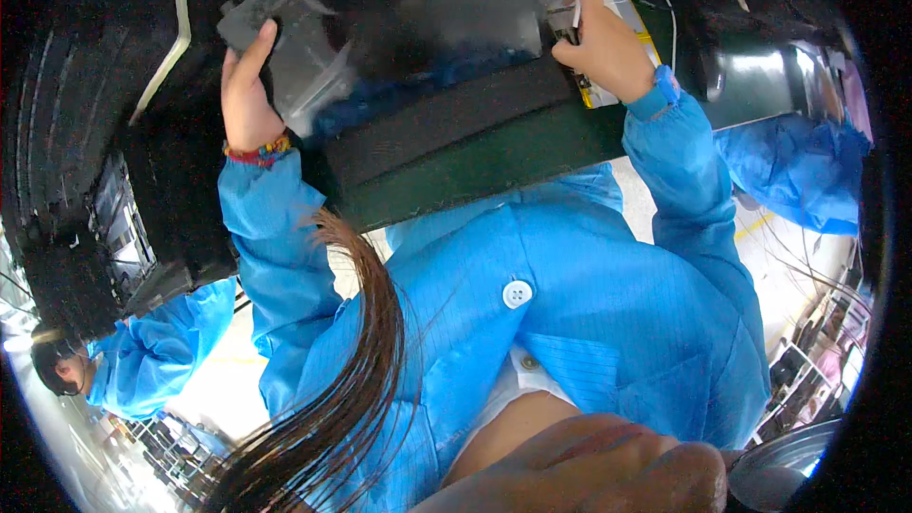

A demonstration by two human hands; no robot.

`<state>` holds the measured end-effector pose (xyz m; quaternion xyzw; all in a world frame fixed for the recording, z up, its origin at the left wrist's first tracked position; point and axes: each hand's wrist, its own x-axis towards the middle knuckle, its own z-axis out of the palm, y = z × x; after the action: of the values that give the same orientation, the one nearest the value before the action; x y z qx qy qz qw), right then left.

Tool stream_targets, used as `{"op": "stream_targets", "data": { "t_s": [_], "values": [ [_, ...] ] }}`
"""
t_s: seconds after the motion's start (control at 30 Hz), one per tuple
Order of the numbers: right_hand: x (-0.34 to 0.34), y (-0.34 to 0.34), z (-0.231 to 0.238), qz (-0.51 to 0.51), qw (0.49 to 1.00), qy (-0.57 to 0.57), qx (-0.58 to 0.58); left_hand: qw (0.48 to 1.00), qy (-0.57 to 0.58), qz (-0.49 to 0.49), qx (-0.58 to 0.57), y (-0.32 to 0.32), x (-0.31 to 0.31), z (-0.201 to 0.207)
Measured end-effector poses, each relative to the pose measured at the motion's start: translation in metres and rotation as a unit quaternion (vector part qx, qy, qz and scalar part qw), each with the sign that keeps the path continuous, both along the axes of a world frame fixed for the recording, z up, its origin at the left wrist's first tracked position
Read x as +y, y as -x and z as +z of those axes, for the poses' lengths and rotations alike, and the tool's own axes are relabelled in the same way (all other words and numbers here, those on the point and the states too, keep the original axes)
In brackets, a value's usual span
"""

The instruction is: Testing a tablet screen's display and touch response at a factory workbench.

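A large glossy dark panel (465, 24), like a flat screen, lies on the bench in front of me. My left hand (249, 95) grips its left edge, thumb on top, the other fingers partly hidden. Just past the panel's right end, my right hand (608, 46) is closed, thumb and fingers pinched together over a flat silver part with yellow edges (646, 38). What the pinch holds is hidden by the fingers. A thin white cable (668, 5) loops around that part from behind the hand.
A black padded strip (456, 128) runs along the near side of the green bench top (494, 166). Stacked black sheets (66, 123) stand at the left. A person in blue (157, 361) is at lower left; another blue sleeve (793, 171) shows at right.
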<state>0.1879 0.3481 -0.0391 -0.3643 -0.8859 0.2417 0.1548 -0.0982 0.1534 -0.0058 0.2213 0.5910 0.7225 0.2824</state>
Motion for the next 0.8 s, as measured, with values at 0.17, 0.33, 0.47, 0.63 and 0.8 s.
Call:
{"op": "stream_targets", "data": {
  "t_s": [0.17,0.33,0.47,0.63,0.8],
  "values": [
    [0.005,-0.002,-0.011,0.005,0.998,-0.066,0.003,0.992,-0.069,0.021,0.108,-0.020,-0.032,0.015],
    [0.052,-0.032,0.008,0.128,0.985,0.068,0.095,0.885,-0.266,-0.155,0.350,-0.045,-0.065,0.016],
    [0.122,-0.040,0.006,0.153,0.968,-0.177,0.094,0.714,-0.260,-0.282,0.586,-0.050,-0.048,0.048],
    [0.165,-0.009,0.011,0.056,0.969,-0.234,0.047,0.635,-0.149,-0.243,0.718,-0.052,-0.042,0.045],
    [0.195,0.012,0.011,0.147,0.965,-0.194,-0.098,0.589,-0.040,-0.202,0.782,-0.037,-0.043,0.029]
  ]
}}
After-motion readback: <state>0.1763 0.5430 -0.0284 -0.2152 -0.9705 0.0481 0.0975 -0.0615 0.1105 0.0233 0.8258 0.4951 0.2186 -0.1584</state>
